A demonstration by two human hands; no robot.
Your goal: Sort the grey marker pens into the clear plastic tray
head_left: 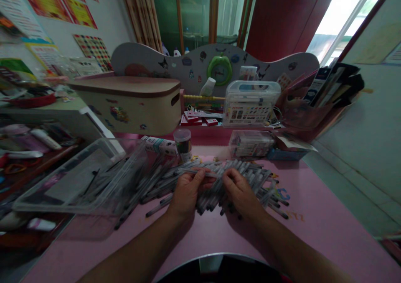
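My left hand (185, 193) pinches a slim clear pen (210, 174) between thumb and forefinger, above a wide pile of similar pens (250, 176). The pen lies nearly level and points across to my right hand (239, 189). The fingers of that hand are closed at the pen's right end; the fingertips partly hide it. Beneath both hands, grey-clear pens with dark ends lie heaped on the pink desk (216, 241). More pens spread left toward a tipped clear plastic bin (103, 210), which has some dark pens inside.
Behind the pile stand a lidded clear jar (182, 143) and a clear box of pens (250, 144). A cream storage box (131, 107), a carry case (252, 105) and a green clock (219, 70) line the desk's back. A stuffed holder (313, 107) stands at the right.
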